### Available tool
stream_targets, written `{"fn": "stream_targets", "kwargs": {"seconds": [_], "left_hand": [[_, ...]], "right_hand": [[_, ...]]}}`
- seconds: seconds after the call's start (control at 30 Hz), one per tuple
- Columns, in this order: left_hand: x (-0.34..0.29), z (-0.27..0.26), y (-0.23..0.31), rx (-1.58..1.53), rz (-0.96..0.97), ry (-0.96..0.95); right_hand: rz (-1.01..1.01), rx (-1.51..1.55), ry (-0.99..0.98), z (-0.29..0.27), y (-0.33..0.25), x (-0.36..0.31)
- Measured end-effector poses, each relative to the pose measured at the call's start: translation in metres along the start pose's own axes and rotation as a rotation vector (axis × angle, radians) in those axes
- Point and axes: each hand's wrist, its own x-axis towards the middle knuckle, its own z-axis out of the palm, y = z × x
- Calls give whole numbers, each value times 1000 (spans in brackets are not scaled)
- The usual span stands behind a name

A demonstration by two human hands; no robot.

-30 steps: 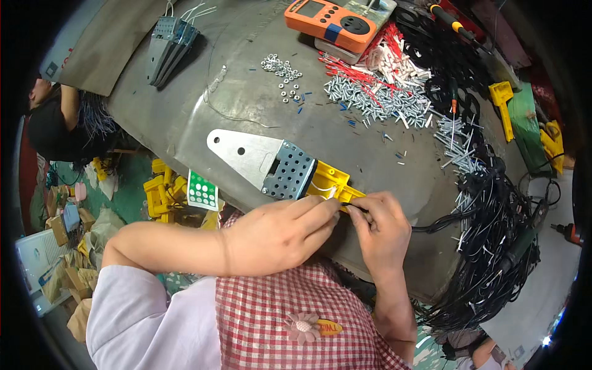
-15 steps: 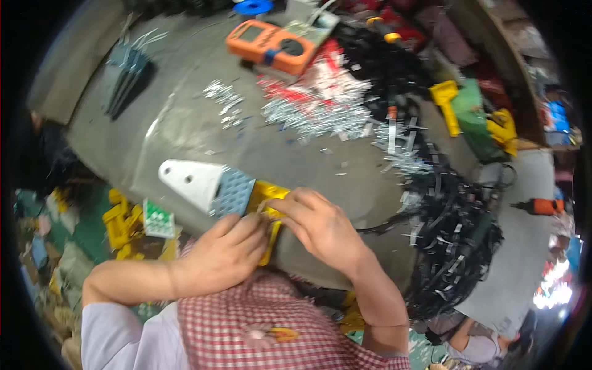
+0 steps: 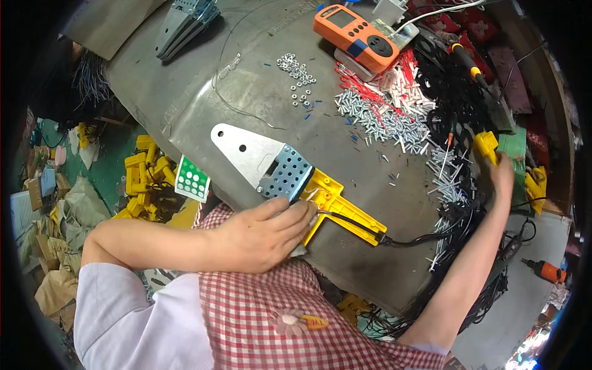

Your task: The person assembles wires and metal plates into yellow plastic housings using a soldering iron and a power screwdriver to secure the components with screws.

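Note:
A pointed silver metal plate point(image 3: 246, 151) with holes joins a perforated metal guard point(image 3: 288, 174). Both are fixed to an open yellow plastic handle shell point(image 3: 357, 221), in which a black cable point(image 3: 348, 217) lies along the grip. My left hand point(image 3: 268, 234) is closed on the guard end of this shell, fingertips by the thin wires there; the thumb is partly hidden. Far to the right, my right hand point(image 3: 502, 176) grips a second yellow plastic handle shell point(image 3: 486, 145) by its narrow end, beside the green container.
An orange meter point(image 3: 356, 38) stands at the back. Piles of screws point(image 3: 385, 120), nuts point(image 3: 297, 71) and red-and-white sleeves cover the far table. Black cables point(image 3: 456, 80) run down the right side. More metal plates point(image 3: 185, 28) stand at the back left; yellow shells point(image 3: 145, 176) lie below left.
My right hand has left the handle shell in front of me and reached far right to grip another yellow shell. My left hand stays at the assembly. The view has shifted.

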Motion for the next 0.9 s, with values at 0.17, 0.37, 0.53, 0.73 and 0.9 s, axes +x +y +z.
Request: {"fn": "stream_targets", "kwargs": {"seconds": [0.17,0.37,0.53,0.73,0.9], "left_hand": [[-1,0,4,18,6,-3],[-4,3,5,-40,-5,-46],[-8,5,6,-59,-12,-24],[-8,10,7,-21,14,-37],[-11,15,6,42,36,2]], "right_hand": [[-72,635,-31,-106,-107,-154],[-111,651,6,-56,-198,-209],[-26,1945,-322,-43,-189,-267],[-237,1400,-314,-43,-195,-275],[-246,1497,-68,-31,-204,-266]]}}
